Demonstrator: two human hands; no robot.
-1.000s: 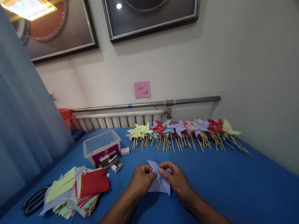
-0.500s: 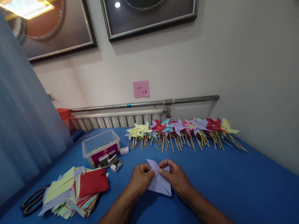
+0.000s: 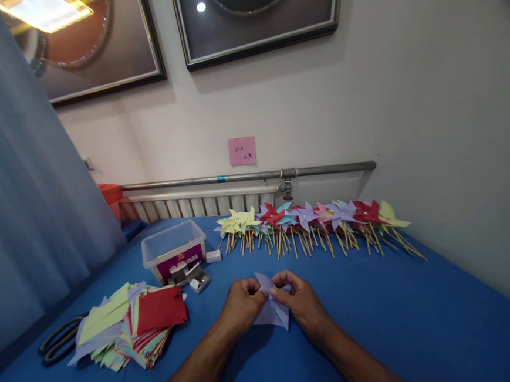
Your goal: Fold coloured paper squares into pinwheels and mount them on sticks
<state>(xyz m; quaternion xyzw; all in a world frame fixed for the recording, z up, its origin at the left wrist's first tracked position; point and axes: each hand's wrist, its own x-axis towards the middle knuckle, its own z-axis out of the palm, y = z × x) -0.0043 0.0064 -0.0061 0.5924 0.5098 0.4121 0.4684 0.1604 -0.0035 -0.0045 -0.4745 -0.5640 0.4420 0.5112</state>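
Note:
A piece of purple paper [image 3: 272,314] with slits cut in from its corners is held up between my two hands, over the blue cover. My left hand [image 3: 245,302] pinches it at the left, thumb near the centre. From the right, my right hand [image 3: 299,300] grips it with thumb and bent fingers. Both thumbs nearly meet at the middle, where part of the sheet curls upward; my fingers hide its inner folds. Farther left lies a pile of cut coloured paper sheets [image 3: 161,310], a red one on top.
Finished paper pinwheels [image 3: 305,215] on sticks lie in a row at the back. A clear plastic tub [image 3: 174,250] stands at left, small open boxes [image 3: 197,278] before it. Scissors handles [image 3: 59,342] poke from under the pile. Behind run a pipe [image 3: 324,169] and a radiator.
Between my fingers the purple paper has bent and tilted a little, its lower edge now higher and more curved. Both hands keep their grip in nearly the same place.

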